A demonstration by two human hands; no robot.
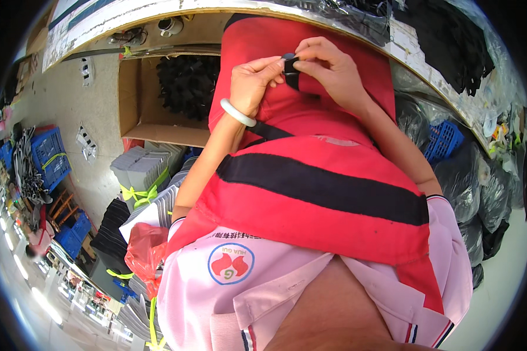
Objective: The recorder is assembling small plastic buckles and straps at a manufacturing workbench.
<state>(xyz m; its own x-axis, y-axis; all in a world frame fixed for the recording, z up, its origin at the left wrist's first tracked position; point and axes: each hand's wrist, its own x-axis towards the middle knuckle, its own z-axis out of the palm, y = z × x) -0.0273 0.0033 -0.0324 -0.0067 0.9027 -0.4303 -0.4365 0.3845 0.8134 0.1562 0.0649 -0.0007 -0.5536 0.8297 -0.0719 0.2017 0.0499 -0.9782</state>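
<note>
Above my lap, both hands pinch a small black strip (pixel 291 81), which looks bent into a loop; its exact kind is too small to tell. My left hand (pixel 253 82), with a pale bangle (pixel 238 113) on the wrist, grips its left side between thumb and fingertips. On the other side, the thumb and forefinger of my right hand (pixel 332 65) close on its upper right part. Beneath them spreads a red apron (pixel 357 88) with a black band. Left of my lap, an open cardboard box (pixel 164 134) holds a heap of black pieces (pixel 187 88).
A worktable edge (pixel 416 55) curves across the top, with black material (pixel 451 44) at its right. Bundled grey sheets (pixel 137 169) and a red plastic bag (pixel 145 248) are at my left. Black bags (pixel 459 187) and a blue crate (pixel 443 140) stand at my right.
</note>
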